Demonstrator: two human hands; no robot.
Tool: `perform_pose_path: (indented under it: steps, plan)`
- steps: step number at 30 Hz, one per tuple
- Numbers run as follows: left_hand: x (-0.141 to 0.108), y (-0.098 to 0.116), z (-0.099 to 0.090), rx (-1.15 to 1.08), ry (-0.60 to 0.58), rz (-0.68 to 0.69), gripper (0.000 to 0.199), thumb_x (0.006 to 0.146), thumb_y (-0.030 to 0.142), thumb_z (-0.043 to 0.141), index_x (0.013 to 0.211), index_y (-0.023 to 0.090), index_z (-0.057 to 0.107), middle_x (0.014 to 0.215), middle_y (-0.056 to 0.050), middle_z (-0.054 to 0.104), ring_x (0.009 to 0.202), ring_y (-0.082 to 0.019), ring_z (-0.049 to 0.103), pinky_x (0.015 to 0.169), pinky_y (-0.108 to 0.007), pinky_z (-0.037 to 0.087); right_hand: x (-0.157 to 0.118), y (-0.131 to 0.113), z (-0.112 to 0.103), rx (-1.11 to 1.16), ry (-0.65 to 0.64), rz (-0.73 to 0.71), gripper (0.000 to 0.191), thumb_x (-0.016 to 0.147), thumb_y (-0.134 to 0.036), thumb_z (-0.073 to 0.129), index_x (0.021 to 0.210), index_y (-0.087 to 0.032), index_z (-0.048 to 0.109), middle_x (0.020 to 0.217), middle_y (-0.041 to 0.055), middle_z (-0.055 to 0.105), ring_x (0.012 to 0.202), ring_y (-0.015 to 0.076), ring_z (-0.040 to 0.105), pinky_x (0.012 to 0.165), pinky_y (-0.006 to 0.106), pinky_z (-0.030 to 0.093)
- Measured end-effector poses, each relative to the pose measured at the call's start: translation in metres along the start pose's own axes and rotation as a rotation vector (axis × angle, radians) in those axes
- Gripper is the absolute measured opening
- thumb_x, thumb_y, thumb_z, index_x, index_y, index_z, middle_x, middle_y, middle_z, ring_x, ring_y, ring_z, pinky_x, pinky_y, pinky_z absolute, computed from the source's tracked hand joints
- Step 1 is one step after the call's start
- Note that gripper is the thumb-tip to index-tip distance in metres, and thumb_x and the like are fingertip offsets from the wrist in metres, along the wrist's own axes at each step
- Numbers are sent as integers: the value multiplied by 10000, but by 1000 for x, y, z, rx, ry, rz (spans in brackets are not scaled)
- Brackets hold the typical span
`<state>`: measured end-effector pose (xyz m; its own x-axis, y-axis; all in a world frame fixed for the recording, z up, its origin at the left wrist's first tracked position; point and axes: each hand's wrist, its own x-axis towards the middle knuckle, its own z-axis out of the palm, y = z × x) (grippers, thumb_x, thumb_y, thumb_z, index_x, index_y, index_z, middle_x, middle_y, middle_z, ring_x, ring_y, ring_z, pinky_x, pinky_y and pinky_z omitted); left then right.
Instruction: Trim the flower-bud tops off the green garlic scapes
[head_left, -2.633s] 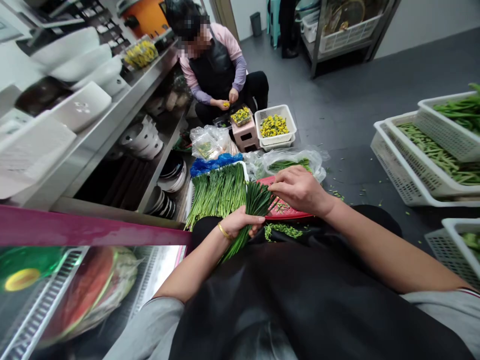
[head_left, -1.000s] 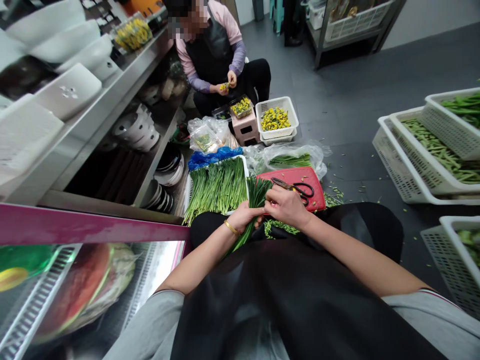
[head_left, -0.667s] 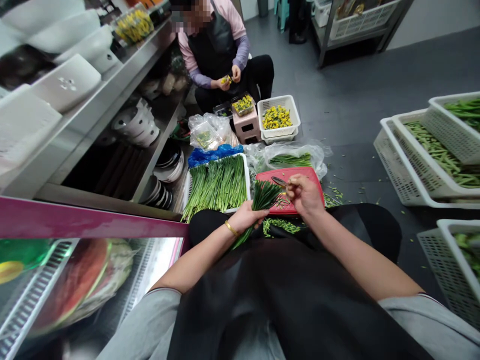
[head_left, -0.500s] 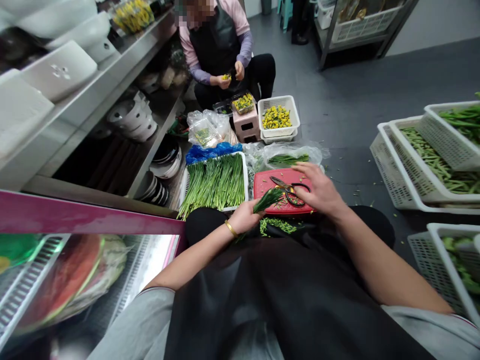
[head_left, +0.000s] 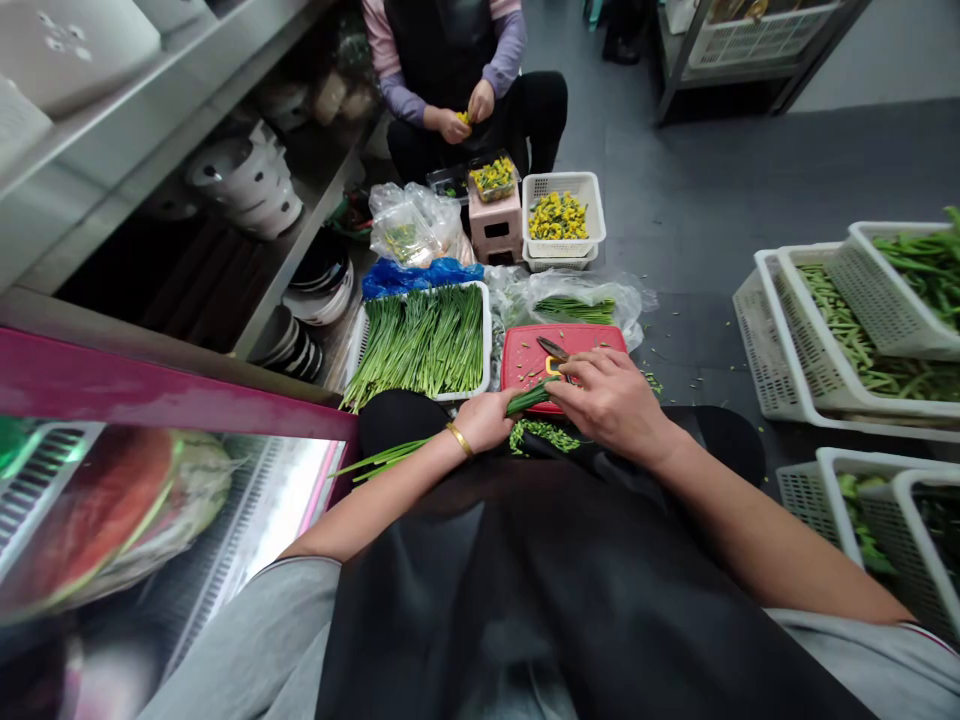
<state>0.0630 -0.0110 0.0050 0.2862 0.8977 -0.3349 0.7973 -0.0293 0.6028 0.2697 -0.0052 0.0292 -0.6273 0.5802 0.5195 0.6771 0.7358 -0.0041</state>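
Observation:
My left hand (head_left: 484, 422), with a gold bracelet at the wrist, is closed round a bunch of garlic chives (head_left: 531, 397). Long stems trail out behind it to the left, and the tips point right. At those tips, the thumb and fingers of my right hand (head_left: 619, 408) are closed on the bunch. Beneath that hand lies a red plastic lid or board (head_left: 521, 345) strewn with green bits. Scissors (head_left: 553, 349) rest on it, their handles mostly hidden by my right hand. Clipped green buds (head_left: 546, 437) are heaped just below, by my black apron.
More chives fill a white basket (head_left: 487, 345) on the left. Beyond the red piece lies a plastic bag (head_left: 634, 297) of stems. Opposite, a person (head_left: 454, 60) handles yellow flowers beside a flower basket (head_left: 600, 215). Vegetable baskets (head_left: 795, 385) stand right; a metal shelf (head_left: 150, 130) runs left.
My right hand has come down and left from above the scissors to the chive tips. The bunch has turned flatter, its stems now showing left of my wrist. The view has shifted slightly.

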Motion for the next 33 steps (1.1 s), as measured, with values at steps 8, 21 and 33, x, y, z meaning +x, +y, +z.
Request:
perform_pose_path:
  steps: [8,21,33]
  plan:
    - [4,-1,-11,184,79,-165,383,870,255,524,1244,200,581,1074,-102,711,1015,-265,657,832,-320,493,-2,-32,8,145,-231,217,230,901,-247,523,884,-188,745,850,101,712,813,213,608,809,365,398]
    - [-2,3,-2,405,64,-182,410,909,308,460,1302,198,502,1066,-107,713,985,-272,677,796,-338,501,-6,-4,57,971,-41,920,183,666,-349,648,724,-218,762,802,38,737,762,194,652,777,330,495]
    - [5,-1,-12,177,7,-120,273,894,271,488,1107,151,610,1040,-113,710,963,-250,665,794,-315,496,-26,39,74,994,130,971,207,614,-359,672,737,-194,647,802,37,670,793,193,605,824,378,481]
